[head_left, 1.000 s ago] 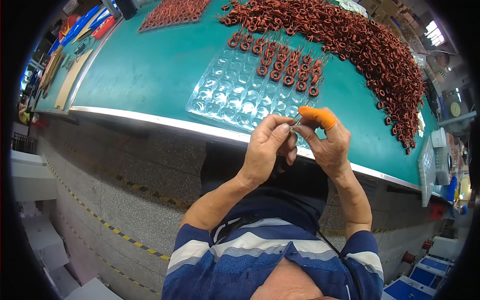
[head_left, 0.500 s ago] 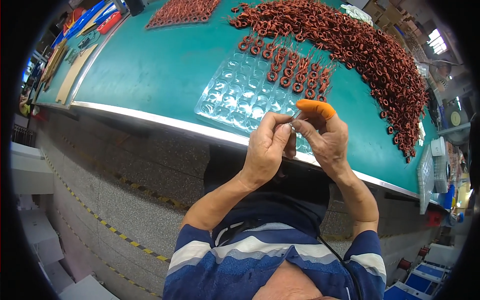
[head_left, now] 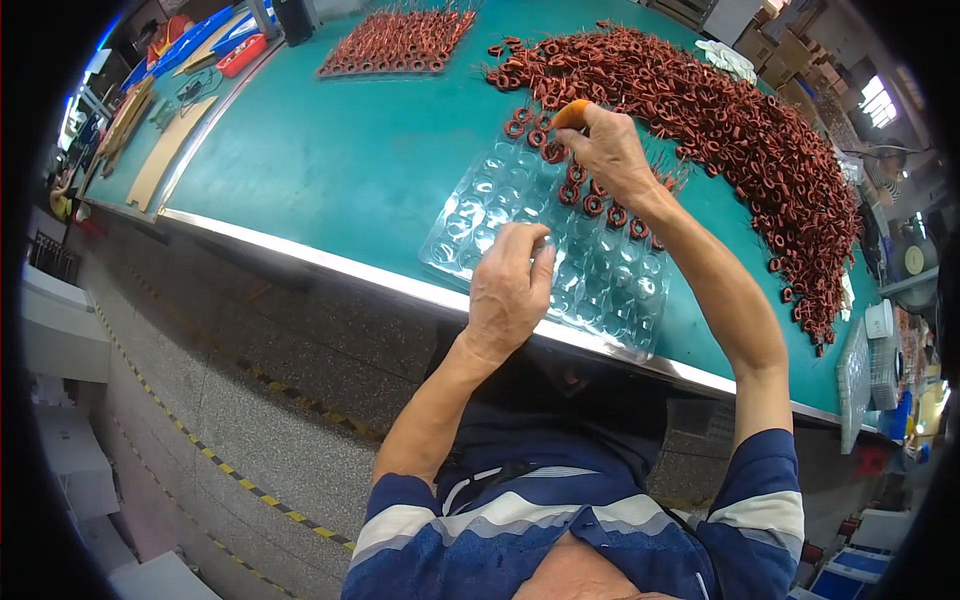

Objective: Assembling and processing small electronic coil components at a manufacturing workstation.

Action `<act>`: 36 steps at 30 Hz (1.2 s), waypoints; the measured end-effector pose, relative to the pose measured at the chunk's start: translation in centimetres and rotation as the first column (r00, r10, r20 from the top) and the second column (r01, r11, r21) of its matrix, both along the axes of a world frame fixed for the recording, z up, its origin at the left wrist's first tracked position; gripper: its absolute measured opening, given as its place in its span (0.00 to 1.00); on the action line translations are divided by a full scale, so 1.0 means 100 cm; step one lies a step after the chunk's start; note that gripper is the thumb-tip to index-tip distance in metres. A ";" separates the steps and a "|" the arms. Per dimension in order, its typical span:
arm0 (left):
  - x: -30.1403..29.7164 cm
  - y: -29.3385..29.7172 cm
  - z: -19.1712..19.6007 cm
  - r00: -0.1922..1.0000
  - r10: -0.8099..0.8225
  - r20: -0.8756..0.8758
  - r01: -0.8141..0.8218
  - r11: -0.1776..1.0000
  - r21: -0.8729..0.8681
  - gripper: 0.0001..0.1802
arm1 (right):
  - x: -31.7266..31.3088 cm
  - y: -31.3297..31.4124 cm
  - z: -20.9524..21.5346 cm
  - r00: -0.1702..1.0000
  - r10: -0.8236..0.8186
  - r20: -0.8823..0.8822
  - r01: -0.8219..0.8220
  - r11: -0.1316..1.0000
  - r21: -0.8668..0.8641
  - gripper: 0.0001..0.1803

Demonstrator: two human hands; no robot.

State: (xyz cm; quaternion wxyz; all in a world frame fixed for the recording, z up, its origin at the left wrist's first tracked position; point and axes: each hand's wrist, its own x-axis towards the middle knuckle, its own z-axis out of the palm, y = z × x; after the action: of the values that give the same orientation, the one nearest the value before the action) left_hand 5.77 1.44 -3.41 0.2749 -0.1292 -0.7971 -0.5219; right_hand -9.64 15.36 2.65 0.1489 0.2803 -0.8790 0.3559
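My right hand [head_left: 610, 155], an orange finger cot [head_left: 572, 114] on one finger, reaches over the far part of a clear plastic tray [head_left: 462, 222]. Its thumb and finger are pinched together at a small ring coil [head_left: 553, 153] wound with reddish copper wire; the exact contact is partly hidden. Several more ring coils [head_left: 593, 205] sit in the tray's far pockets, wire ends pointing away from me. Above the tray's near pockets is my left hand [head_left: 508, 285], fingers curled toward the thumb. Whatever lies between those fingertips is too small to make out.
A large curved heap of loose ring coils [head_left: 720, 125] covers the table's far and right side. A filled tray [head_left: 395, 45] lies at the far left. Beyond it are a red basket [head_left: 242, 57] and cardboard strips. The metal table edge [head_left: 300, 248] runs before me.
My hands were together at the tray's near edge, around a small coil. My right hand has moved away from me to the coil rows; my left stays near. The view has shifted slightly.
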 end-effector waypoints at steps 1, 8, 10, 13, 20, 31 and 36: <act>0.000 0.000 0.000 1.000 -0.005 -0.007 0.005 1.000 -0.002 0.09 | -0.006 0.001 -0.006 1.000 -0.012 0.018 0.011 0.998 0.060 0.09; -0.006 0.010 -0.001 0.998 -0.050 0.035 0.049 0.998 0.026 0.08 | 0.003 0.050 0.019 0.992 -0.114 0.046 0.107 0.985 0.133 0.18; -0.002 0.004 -0.002 0.999 0.020 0.043 -0.017 0.998 -0.064 0.07 | 0.012 0.079 0.020 0.991 -0.104 -0.082 0.110 0.992 0.066 0.15; 0.008 0.001 0.005 0.994 0.047 0.102 -0.041 0.998 -0.054 0.06 | 0.040 0.133 -0.001 0.987 -0.120 -0.109 0.133 0.983 0.128 0.12; 0.004 0.011 -0.001 0.998 -0.006 0.055 0.015 0.986 -0.165 0.05 | 0.079 0.325 -0.022 0.716 -0.587 -0.379 0.696 0.553 0.457 0.13; 0.007 0.014 -0.001 1.000 0.019 0.008 -0.016 0.968 -0.251 0.05 | 0.097 0.352 -0.053 0.776 -0.539 -0.326 0.630 0.680 0.374 0.17; 0.030 0.036 0.017 0.999 -0.039 -0.026 0.035 0.987 -0.155 0.09 | 0.131 0.267 -0.028 0.811 -0.584 0.031 0.585 0.810 -0.039 0.22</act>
State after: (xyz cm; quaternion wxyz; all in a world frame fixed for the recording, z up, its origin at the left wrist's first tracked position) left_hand 8.77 5.08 -1.73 0.2658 -0.1725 -0.8285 -0.4617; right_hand 3.43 42.10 -0.15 0.2499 -0.0100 -0.9152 0.3159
